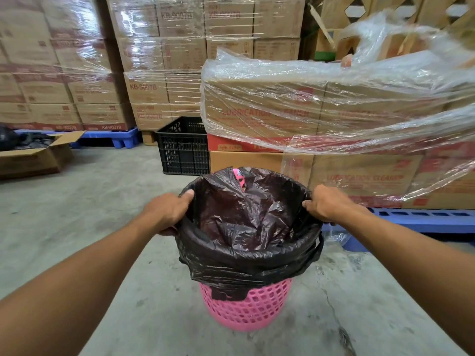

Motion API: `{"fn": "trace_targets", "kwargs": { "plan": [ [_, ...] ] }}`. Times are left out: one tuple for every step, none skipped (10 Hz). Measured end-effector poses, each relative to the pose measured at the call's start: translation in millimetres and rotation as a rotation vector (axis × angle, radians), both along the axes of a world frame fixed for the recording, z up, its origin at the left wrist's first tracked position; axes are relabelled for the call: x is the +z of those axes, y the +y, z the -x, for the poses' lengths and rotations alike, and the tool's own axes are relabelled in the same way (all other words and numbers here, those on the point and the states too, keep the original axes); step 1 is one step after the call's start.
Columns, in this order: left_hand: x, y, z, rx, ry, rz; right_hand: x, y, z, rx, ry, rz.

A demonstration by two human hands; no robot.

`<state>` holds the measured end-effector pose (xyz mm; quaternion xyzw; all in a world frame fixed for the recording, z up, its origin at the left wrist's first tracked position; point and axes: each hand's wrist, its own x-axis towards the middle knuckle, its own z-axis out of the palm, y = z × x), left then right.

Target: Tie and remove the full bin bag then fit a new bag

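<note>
A pink lattice bin [246,309] stands on the concrete floor in front of me. A black bin bag [246,222] lines it, its mouth wide and folded down over the rim; the inside looks empty and crumpled. A bit of pink rim [239,177] shows at the far side where the bag has not covered it. My left hand [168,210] grips the bag's edge at the left rim. My right hand [325,202] grips the bag's edge at the right rim.
A black plastic crate [183,147] stands behind the bin. Stacks of shrink-wrapped cartons [334,111] on blue pallets [424,219] rise close on the right and at the back. An open cardboard box [36,156] with black bags lies far left.
</note>
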<state>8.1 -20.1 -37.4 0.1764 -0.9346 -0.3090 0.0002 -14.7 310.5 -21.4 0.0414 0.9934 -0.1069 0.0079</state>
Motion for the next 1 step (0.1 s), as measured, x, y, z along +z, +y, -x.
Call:
{"fn": "trace_targets", "kwargs": {
  "plan": [
    [7.1, -30.2, -10.3, 0.173, 0.024, -0.119, 11.0, 9.7, 1.1, -0.048, 0.1, 0.152]
  ]
}}
